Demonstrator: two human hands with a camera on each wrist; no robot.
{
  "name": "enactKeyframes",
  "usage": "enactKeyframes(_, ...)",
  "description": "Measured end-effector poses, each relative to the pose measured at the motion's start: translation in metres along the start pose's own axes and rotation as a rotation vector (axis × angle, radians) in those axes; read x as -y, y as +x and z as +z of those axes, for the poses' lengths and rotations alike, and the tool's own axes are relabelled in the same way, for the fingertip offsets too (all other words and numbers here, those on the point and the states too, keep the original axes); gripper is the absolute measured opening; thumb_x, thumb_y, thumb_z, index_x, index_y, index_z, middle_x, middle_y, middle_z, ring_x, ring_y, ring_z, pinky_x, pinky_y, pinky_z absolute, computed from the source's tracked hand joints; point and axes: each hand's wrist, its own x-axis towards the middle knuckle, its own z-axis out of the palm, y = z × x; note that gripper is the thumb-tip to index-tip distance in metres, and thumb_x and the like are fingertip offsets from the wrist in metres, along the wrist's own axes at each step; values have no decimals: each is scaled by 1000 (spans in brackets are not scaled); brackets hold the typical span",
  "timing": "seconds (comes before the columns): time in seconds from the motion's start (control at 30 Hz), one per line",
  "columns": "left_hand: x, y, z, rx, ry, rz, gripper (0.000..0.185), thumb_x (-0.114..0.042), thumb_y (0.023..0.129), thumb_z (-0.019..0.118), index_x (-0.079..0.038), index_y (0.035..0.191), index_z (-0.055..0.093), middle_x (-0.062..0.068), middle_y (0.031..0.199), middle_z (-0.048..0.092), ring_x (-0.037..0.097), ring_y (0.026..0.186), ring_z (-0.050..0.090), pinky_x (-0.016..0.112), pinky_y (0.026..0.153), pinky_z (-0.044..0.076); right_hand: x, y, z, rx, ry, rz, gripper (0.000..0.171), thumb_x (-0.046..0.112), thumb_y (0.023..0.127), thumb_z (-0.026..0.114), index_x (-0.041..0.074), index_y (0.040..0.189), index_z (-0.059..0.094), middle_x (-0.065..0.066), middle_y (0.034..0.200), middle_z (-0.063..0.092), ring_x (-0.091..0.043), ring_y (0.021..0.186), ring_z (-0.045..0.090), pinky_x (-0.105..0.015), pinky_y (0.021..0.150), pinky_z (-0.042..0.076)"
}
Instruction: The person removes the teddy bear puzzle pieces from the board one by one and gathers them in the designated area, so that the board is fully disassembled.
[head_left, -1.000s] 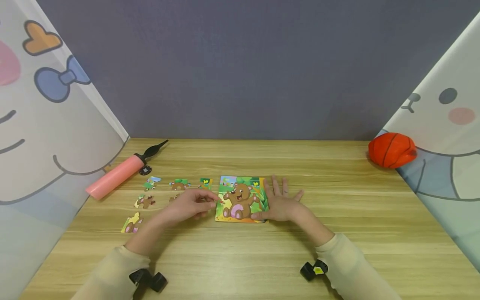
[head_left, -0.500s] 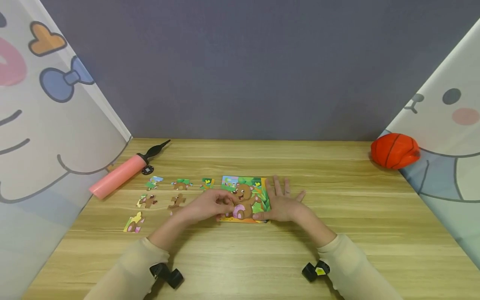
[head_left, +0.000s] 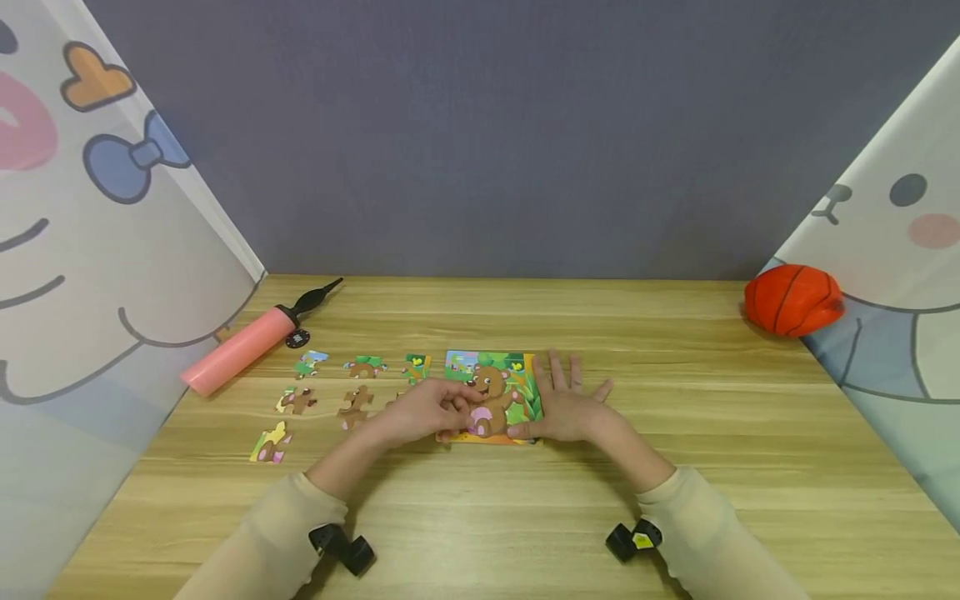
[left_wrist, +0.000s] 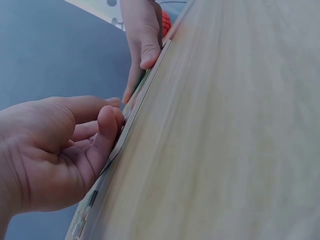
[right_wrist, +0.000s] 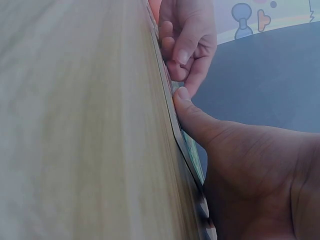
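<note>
A flat puzzle board (head_left: 517,412) with a smiling brown bear lies in the middle of the wooden table. Over its left part rests my left hand (head_left: 427,412), fingers loosely bent and fingertips at the picture; nothing shows between them. In the left wrist view the thumb of the left hand (left_wrist: 55,155) sits close to the fingertips, right at the board's edge. My right hand (head_left: 564,410) lies with spread, straight fingers on the board's right edge. Its thumb (right_wrist: 197,117) presses the near edge in the right wrist view. Part of the picture is hidden by the left hand.
Loose jigsaw pieces lie in rows left of the board, such as a bear-face piece (head_left: 297,401) and a lower-left piece (head_left: 272,443). A pink hand pump (head_left: 236,352) lies at the back left. A red ball (head_left: 793,301), partly collapsed, sits at the back right.
My left hand has moved right, from the board's left edge onto the bear picture, mostly in the first half second. My right hand stays on the right edge. The view has shifted slightly.
</note>
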Motion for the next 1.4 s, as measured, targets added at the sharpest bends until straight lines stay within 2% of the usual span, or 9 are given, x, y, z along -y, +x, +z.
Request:
enactKeyframes(0.33, -5, -1, 3, -8, 52, -13, 33, -7, 93, 70, -2, 125, 69, 7, 78, 62, 18, 57, 60, 32, 56, 55, -1, 0, 0, 2, 4, -6, 130, 83, 76, 63, 8, 163, -1, -20, 166, -14, -49, 147, -17, -89, 91, -7)
enactKeyframes(0.57, -2, 1, 3, -7, 57, 0, 34, -13, 93, 74, -4, 125, 69, 7, 76, 61, 16, 53, 58, 30, 53, 52, -3, 1, 1, 5, 10, -2, 132, 85, 75, 61, 8, 162, -2, -20, 165, -15, -49, 147, -17, -89, 91, -9)
enactKeyframes(0.7, 0, 2, 2, -13, 51, -5, 33, -10, 93, 72, -5, 125, 69, 7, 76, 62, 17, 52, 58, 30, 53, 53, -2, 0, 0, 6, 8, -2, 131, 85, 75, 61, 9, 163, -2, -19, 165, -15, -48, 147, -18, -89, 92, -9)
enactKeyframes(0.97, 2, 2, 1, -28, -24, -14, 28, -2, 95, 63, -2, 123, 70, 9, 80, 62, 15, 52, 55, 30, 54, 55, -1, -1, -1, 2, 13, -9, 130, 83, 76, 62, 8, 162, -1, -21, 165, -14, -49, 146, -18, -89, 91, -9)
enactKeyframes(1.2, 2, 3, 2, -70, -95, -25, 24, -2, 95, 66, 0, 118, 72, 11, 87, 68, 14, 60, 57, 27, 52, 52, -1, -1, -2, 3, 15, -12, 130, 82, 76, 62, 8, 163, -1, -21, 165, -15, -50, 146, -18, -89, 90, -9)
enactKeyframes(1.4, 0, 2, 3, -79, -110, -23, 22, -1, 95, 67, 0, 116, 72, 12, 97, 69, 15, 64, 61, 25, 50, 50, -1, -1, -1, 5, 20, -12, 130, 82, 77, 63, 8, 163, -1, -20, 165, -15, -50, 146, -18, -89, 90, -10)
